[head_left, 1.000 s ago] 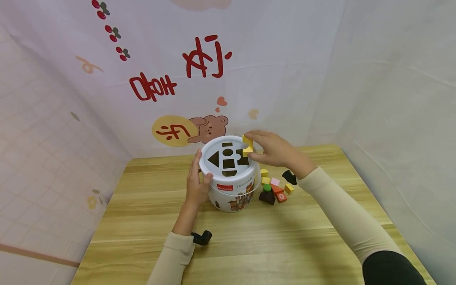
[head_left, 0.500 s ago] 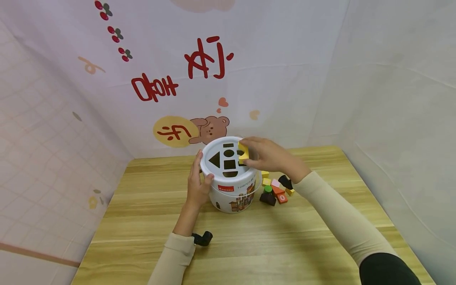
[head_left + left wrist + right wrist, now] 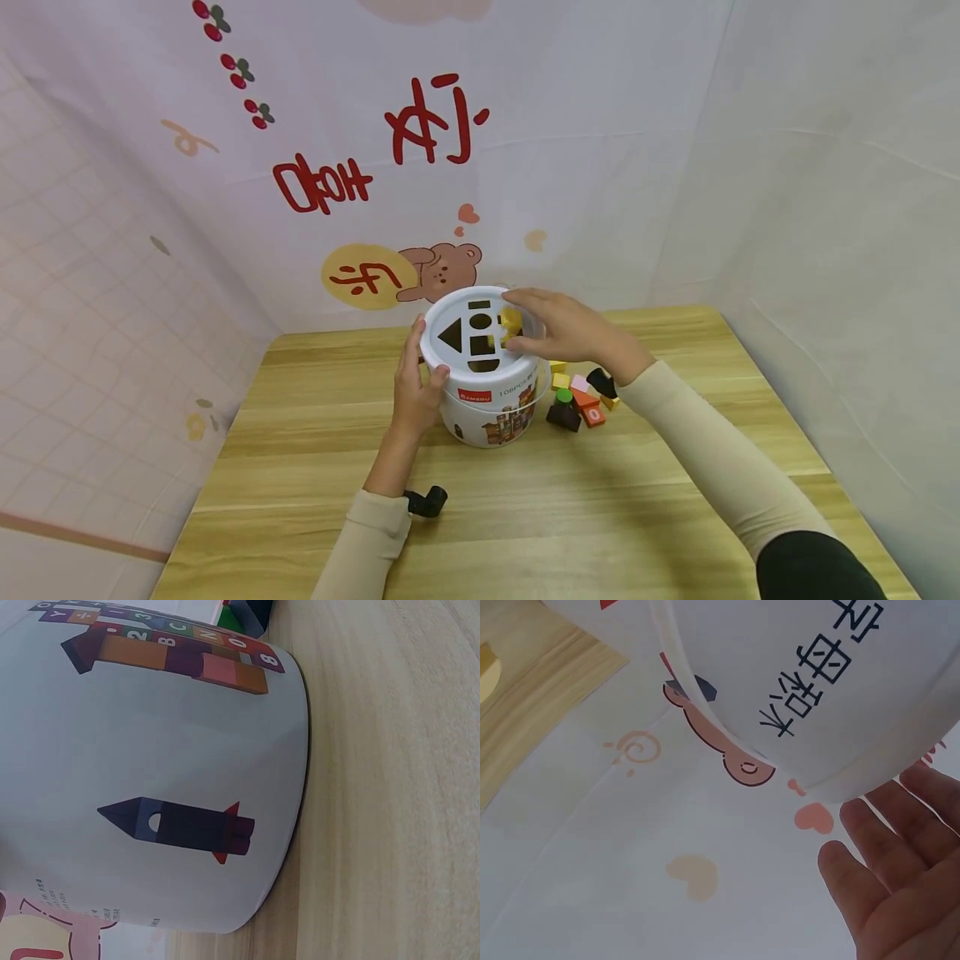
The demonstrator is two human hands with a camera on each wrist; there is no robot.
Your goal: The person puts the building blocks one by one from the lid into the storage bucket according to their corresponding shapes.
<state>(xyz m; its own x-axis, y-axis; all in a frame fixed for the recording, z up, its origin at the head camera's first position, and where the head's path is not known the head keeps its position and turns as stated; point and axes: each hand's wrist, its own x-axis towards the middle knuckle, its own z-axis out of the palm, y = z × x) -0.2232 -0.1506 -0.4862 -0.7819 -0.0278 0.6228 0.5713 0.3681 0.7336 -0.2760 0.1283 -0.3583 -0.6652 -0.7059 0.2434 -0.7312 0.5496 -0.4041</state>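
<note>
A white bucket [image 3: 480, 408] with a shape-sorter lid [image 3: 457, 358] stands on the table. My left hand [image 3: 417, 392] rests against its left side, fingers along the wall up to the rim and thumb at the front. My right hand [image 3: 570, 329] is over the lid's right edge, thumb and fingers apart around the arch-shaped hole. A yellow block [image 3: 512, 321] shows in that hole, below the fingertips; part of it is hidden. In the right wrist view the right hand's fingers [image 3: 900, 847] are extended beside the bucket rim. The left hand does not show in the left wrist view.
Right of the bucket lie loose blocks, among them an orange one with a 0 [image 3: 593, 416], a green one [image 3: 564, 397], a dark one [image 3: 564, 417] and a pink one [image 3: 580, 383]. A printed cloth [image 3: 600, 208] hangs behind the wooden table [image 3: 525, 525].
The yellow arch block, earlier pinched in my right hand, moved left and down to the arch-shaped hole and has left the fingers. My left hand stays on the bucket.
</note>
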